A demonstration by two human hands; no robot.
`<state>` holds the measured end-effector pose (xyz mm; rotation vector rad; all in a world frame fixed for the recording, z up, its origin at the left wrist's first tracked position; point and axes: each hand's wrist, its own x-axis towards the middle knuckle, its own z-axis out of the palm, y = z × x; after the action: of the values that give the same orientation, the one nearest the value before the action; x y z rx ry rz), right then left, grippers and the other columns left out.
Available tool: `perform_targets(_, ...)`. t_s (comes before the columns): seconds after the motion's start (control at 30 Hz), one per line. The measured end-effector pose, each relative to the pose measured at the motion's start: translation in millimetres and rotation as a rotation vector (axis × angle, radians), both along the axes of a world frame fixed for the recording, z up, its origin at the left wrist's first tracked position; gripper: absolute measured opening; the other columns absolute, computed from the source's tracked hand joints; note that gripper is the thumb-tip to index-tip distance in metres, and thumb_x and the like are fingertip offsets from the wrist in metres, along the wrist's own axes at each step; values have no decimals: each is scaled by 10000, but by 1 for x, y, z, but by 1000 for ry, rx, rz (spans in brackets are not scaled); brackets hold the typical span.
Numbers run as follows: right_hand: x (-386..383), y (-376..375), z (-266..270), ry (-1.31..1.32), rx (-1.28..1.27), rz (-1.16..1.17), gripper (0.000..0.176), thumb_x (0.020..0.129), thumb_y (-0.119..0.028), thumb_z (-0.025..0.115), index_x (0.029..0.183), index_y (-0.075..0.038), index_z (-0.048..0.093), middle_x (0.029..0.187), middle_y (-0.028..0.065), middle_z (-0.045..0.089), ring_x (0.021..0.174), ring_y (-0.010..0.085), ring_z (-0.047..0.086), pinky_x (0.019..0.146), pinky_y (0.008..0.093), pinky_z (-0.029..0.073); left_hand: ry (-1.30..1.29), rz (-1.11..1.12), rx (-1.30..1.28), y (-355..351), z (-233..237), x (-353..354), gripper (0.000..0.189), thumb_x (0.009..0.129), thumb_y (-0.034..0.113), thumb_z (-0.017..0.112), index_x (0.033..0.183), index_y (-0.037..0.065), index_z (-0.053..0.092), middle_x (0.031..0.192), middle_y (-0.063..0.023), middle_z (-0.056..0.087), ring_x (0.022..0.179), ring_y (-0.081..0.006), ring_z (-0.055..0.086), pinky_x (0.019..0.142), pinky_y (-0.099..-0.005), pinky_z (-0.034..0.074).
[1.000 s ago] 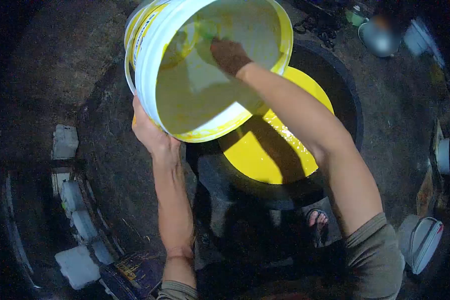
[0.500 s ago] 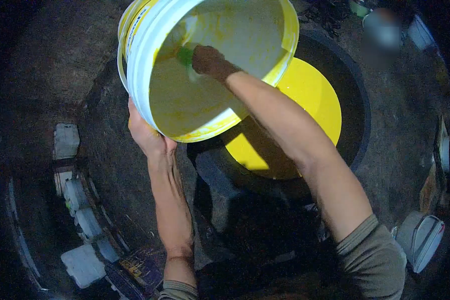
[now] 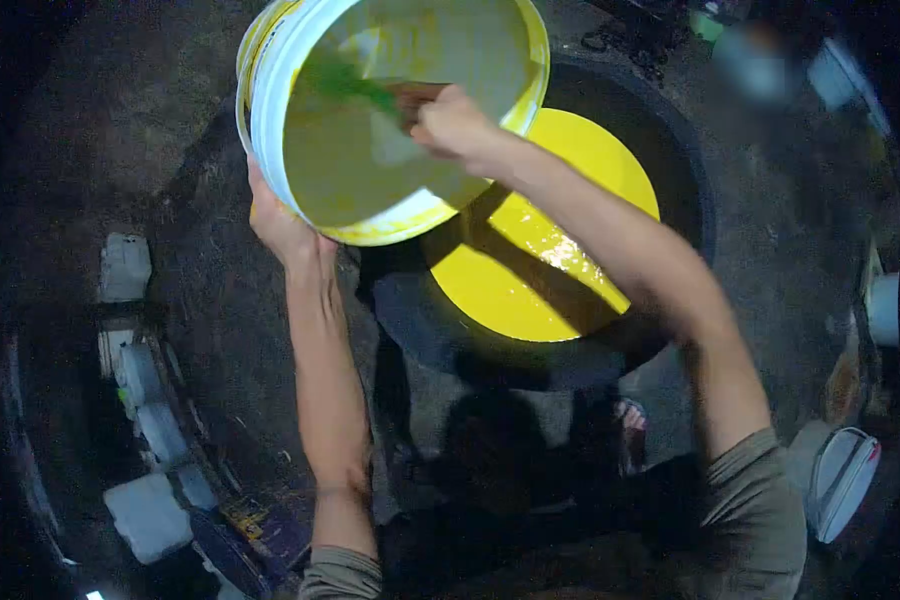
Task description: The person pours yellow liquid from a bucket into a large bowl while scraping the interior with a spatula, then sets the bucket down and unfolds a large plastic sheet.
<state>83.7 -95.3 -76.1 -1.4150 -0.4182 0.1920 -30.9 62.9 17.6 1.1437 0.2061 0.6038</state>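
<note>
A large white bucket (image 3: 268,115) is tilted on its side, its mouth toward me, with yellow smears along the rim and inner wall. My left hand (image 3: 288,228) grips its lower left side, fingers partly hidden behind it. Inside the mouth, my right hand (image 3: 458,124) is closed around a green tool (image 3: 345,82) that is blurred by motion; whether it is a brush or a scraper I cannot make out. Below and to the right, bright yellow liquid (image 3: 610,165) fills a round dark container (image 3: 692,180). Shadows fall across the liquid.
Several pale blocky containers (image 3: 148,517) line the left side on the dark floor (image 3: 220,320). A pale oval case-like object (image 3: 845,485) lies at lower right. Toward the upper right are a pale tub (image 3: 835,75) and a blurred patch.
My right hand and the green tool have drawn back toward the bucket's mouth, and my elbow has swung right. The bucket has shifted slightly up and left in view, still tilted.
</note>
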Motion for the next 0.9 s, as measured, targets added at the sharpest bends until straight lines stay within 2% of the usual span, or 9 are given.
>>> perform_targets(0.07,-86,-79,78,290,-129,-28,321,1010,-284,496,1283,-159,609,635,-85,426,497,25,368,436,194,293,8,-17,-33,6,2,5,407,1016,314,467,1225,-19,572,1129,-125,658,969,-235,668,825,-385,570)
perform_targets(0.1,-110,-110,85,221,-194,-31,313,998,-226,500,1270,-127,618,637,-45,450,530,31,370,449,220,290,-14,-54,-62,9,0,8,406,1016,312,462,1228,-18,569,1136,-127,655,975,-239,667,828,-388,569)
perform_targets(0.2,-162,-193,86,-198,-558,-145,338,1003,-172,479,1312,-69,569,732,6,551,685,82,539,612,264,456,-34,-155,-119,14,-3,13,397,1013,294,444,1246,-8,556,1168,-136,641,998,-257,660,840,-398,565)
perform_targets(0.3,-207,-246,83,-533,-716,-272,426,924,-37,513,1348,-80,532,830,81,595,728,185,608,690,319,498,-45,-129,-85,15,-3,15,380,1003,284,462,1225,-5,572,1150,-130,648,985,-253,662,830,-394,564)
perform_targets(0.37,-239,-266,92,-576,-860,-290,531,861,37,524,1371,-112,519,843,111,580,713,234,615,681,331,502,-28,-109,-92,18,-6,18,367,997,274,474,1212,-3,583,1135,-125,652,972,-249,664,826,-389,564)
perform_targets(0.5,-290,-283,61,-261,-1089,-193,737,723,77,558,1405,-192,484,857,126,542,740,300,633,640,381,526,-35,-55,54,26,-17,22,354,981,262,505,1187,-11,597,1109,-122,658,951,-245,668,814,-384,565)
perform_targets(0.57,-298,-300,1,-533,-1491,-69,716,740,26,572,1410,-207,470,915,127,571,786,313,659,658,399,551,-16,-72,-32,12,-7,16,357,971,259,520,1180,-20,595,1106,-124,659,944,-249,672,800,-389,573)
perform_targets(0.77,-308,-287,36,-409,-1397,-163,677,812,-23,512,1451,-220,405,994,142,583,822,329,667,671,430,558,-12,-64,6,14,-4,20,398,988,300,501,1181,-36,591,1119,-135,656,945,-261,679,802,-409,581)
perform_targets(0.9,-310,-300,-3,-367,-1444,-75,727,779,1,539,1456,-225,398,974,144,575,817,347,658,695,454,548,-44,-112,-15,1,3,19,412,992,302,513,1196,-49,586,1112,-134,658,940,-250,676,793,-394,577)
